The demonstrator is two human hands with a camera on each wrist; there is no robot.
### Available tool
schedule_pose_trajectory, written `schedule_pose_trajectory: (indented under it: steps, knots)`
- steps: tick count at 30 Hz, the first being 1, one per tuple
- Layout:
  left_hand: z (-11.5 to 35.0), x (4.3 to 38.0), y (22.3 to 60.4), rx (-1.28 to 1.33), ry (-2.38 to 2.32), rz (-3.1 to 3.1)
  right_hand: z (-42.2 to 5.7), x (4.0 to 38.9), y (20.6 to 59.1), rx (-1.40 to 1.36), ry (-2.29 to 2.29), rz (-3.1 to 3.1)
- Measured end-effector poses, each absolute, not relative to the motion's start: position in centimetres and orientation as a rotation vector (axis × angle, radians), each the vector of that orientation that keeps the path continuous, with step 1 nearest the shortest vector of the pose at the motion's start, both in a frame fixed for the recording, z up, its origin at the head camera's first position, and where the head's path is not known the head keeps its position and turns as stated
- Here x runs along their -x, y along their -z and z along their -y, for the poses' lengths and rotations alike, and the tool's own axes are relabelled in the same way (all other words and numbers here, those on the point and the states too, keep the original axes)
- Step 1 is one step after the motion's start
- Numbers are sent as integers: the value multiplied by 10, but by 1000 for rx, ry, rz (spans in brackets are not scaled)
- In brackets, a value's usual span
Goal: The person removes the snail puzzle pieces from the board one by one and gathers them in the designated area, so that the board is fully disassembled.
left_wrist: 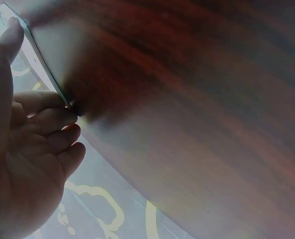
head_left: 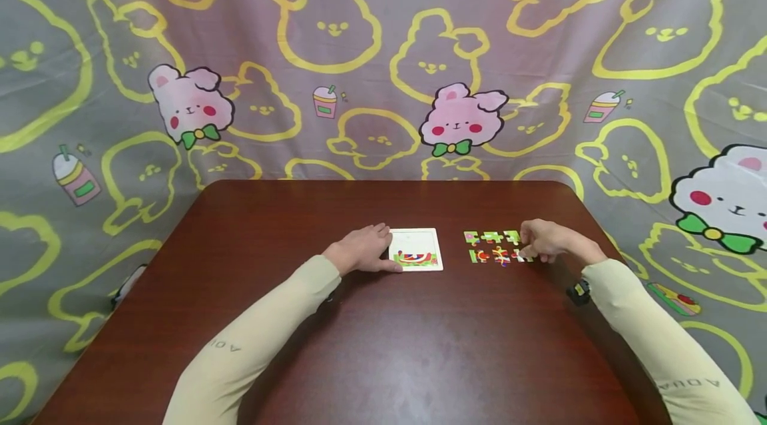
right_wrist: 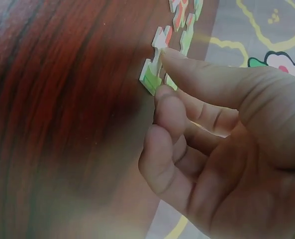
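Observation:
A white-framed puzzle board (head_left: 422, 234) lies on the table, a red, blue and green picture filling its lower part. My left hand (head_left: 363, 248) rests along the board's left side, thumb by the near corner. In the left wrist view, the left fingers (left_wrist: 52, 119) touch the board's edge. To the right, several jigsaw pieces (head_left: 493, 237) lie in two rows. My right hand (head_left: 548, 240) is at their right end, its thumb and index finger pinching a green-and-white jigsaw piece (right_wrist: 149, 77) in the nearer row. The other right fingers (right_wrist: 159, 154) are curled.
The dark red-brown wooden table (head_left: 383, 332) reaches back to a grey curtain (head_left: 371, 98) with yellow outlines and rabbit prints. Beyond the right hand lies the table's right edge. Both forearms, in pale sleeves (head_left: 257, 332), come in from the near side.

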State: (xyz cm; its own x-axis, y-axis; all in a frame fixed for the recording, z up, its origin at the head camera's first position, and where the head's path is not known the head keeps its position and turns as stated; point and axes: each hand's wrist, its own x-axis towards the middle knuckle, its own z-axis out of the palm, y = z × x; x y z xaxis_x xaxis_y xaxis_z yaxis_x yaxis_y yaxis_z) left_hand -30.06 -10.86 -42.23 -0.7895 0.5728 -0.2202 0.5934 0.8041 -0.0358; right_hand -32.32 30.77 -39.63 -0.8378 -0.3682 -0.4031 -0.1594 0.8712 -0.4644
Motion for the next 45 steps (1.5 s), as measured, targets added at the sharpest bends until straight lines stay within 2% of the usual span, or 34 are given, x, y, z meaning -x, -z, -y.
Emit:
schedule_pose_trajectory:
  steps: [10, 36, 45]
  knots:
    - [106, 300, 423, -929, 135, -2778, -299, 320, 394, 419, 716, -2598]
    - [109, 300, 421, -919, 138, -2791, -210, 322, 385, 635, 752, -2693]
    - [109, 302, 423, -934, 141, -2791, -178, 317, 393, 721, 739, -2677]
